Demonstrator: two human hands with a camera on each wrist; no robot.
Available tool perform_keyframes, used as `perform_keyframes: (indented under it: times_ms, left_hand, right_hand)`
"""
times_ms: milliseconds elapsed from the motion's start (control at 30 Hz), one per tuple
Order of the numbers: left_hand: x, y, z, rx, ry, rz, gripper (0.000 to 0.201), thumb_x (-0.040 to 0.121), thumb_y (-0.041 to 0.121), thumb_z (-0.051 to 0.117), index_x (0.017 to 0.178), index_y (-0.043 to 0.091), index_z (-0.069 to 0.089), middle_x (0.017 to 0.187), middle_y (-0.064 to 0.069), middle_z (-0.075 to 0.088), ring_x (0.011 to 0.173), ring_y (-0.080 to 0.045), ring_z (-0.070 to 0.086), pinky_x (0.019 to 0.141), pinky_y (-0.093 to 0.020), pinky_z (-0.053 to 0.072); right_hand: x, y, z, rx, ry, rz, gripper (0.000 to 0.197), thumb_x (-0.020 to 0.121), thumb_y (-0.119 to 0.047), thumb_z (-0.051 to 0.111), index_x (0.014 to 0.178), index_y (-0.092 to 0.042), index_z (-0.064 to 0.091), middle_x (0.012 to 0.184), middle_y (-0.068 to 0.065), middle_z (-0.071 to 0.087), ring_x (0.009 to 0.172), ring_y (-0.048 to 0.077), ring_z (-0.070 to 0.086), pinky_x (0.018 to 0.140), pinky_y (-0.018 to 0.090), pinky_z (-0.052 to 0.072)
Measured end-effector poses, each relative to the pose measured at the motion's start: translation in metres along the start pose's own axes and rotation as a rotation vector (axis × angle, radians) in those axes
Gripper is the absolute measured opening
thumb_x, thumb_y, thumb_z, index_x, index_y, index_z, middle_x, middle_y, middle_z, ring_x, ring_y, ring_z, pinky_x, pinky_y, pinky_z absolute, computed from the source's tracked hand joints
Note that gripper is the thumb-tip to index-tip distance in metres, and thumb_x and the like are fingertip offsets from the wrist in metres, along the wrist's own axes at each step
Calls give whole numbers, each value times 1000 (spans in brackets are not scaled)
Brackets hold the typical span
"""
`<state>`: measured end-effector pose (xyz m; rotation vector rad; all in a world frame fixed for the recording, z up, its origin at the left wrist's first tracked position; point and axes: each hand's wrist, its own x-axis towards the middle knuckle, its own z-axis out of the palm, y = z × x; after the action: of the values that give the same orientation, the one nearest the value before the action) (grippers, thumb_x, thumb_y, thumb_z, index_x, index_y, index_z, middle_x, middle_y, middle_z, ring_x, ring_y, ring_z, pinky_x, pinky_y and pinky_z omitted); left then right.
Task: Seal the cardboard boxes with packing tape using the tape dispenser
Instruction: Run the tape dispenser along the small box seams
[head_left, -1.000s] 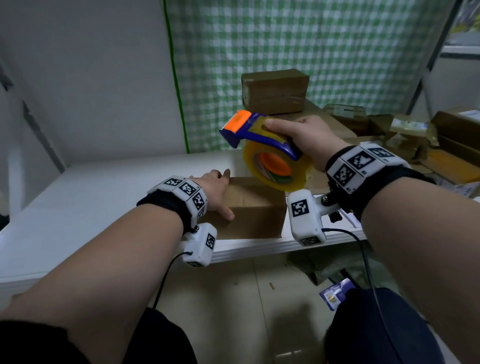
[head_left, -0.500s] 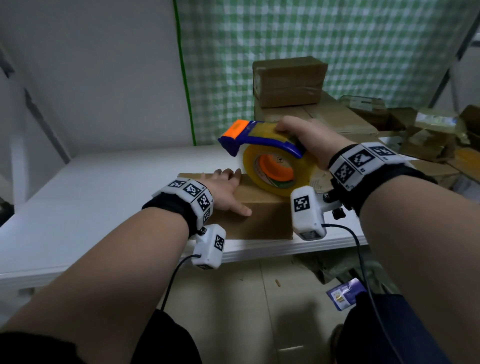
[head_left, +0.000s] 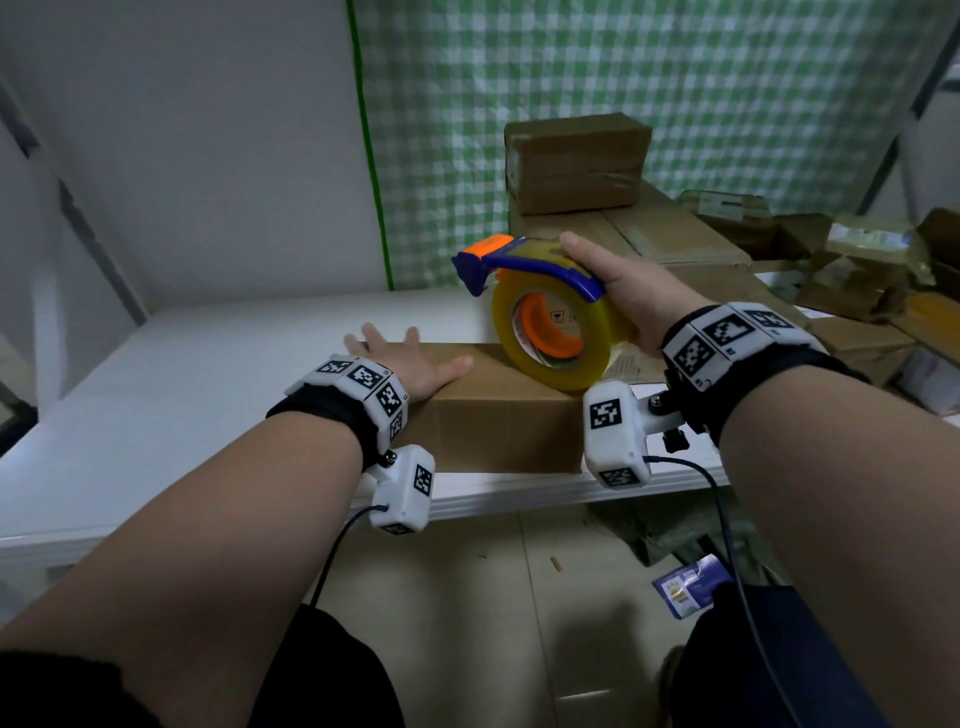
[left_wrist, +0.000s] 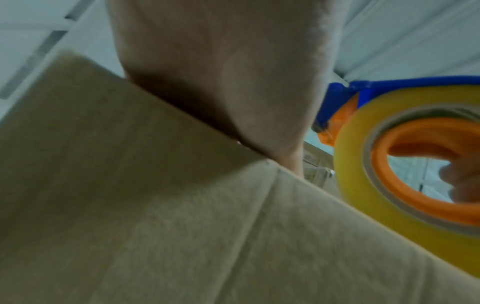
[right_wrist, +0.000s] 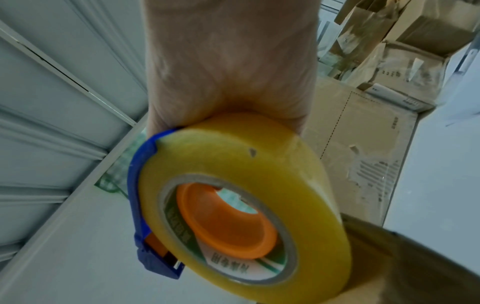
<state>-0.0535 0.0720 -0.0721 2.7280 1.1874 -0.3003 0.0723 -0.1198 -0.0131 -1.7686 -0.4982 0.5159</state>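
A closed brown cardboard box (head_left: 498, 415) lies at the front edge of the white table (head_left: 208, 374). My left hand (head_left: 410, 364) rests flat on the box's top left corner, fingers spread; in the left wrist view the palm (left_wrist: 228, 82) lies over the box edge (left_wrist: 155, 205). My right hand (head_left: 618, 280) grips a blue and orange tape dispenser (head_left: 524, 262) with a yellowish tape roll (head_left: 556, 338). The roll touches or hovers just over the box's top right part. In the right wrist view the roll (right_wrist: 246, 205) fills the middle and the box (right_wrist: 389, 267) shows at lower right.
Behind the box stands a stack of taped cardboard boxes (head_left: 576, 161) against a green checked curtain (head_left: 623, 78). More boxes and packaging (head_left: 857, 275) pile up at the right. The table's left part (head_left: 130, 415) is bare. A blue packet (head_left: 685, 592) lies on the floor.
My right hand has lowered the tape dispenser from above the box down to its top right part. My left hand has flattened out on the box's top left corner.
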Motion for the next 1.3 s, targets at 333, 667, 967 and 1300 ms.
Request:
perform_keyframes:
  times_ms: [333, 667, 967, 1300]
  left_hand:
    - [9, -4, 7, -115, 104, -85, 114, 59, 93, 36, 141, 14, 34, 132, -18, 47, 120, -35, 46, 90, -41, 44]
    - [2, -2, 5, -61, 148, -60, 92, 73, 83, 38, 133, 14, 42, 122, -15, 54, 111, -30, 52, 71, -35, 40]
    - [6, -6, 4, -102, 136, -51, 86, 76, 78, 39, 136, 17, 39, 122, -17, 51, 106, -32, 54, 70, -35, 40]
    - [3, -35, -23, -332, 238, 74, 41, 96, 29, 45, 128, 5, 56, 128, -13, 56, 118, -29, 52, 98, -37, 40]
  right_hand:
    - [1, -1, 7, 6, -2, -44, 57, 69, -65, 70, 98, -16, 71, 89, 5, 75, 86, 24, 71, 90, 41, 54]
    - [11, -12, 27, 8, -23, -84, 57, 60, -61, 75, 93, -14, 75, 85, 6, 76, 83, 24, 72, 88, 42, 55]
    - [14, -15, 55, 106, -65, -87, 36, 78, -49, 70, 87, -15, 71, 75, 2, 70, 68, 17, 66, 75, 32, 53]
    - [16, -19, 50, -11, -95, -73, 42, 74, -57, 69, 86, -18, 73, 81, 5, 74, 79, 22, 69, 89, 41, 54]
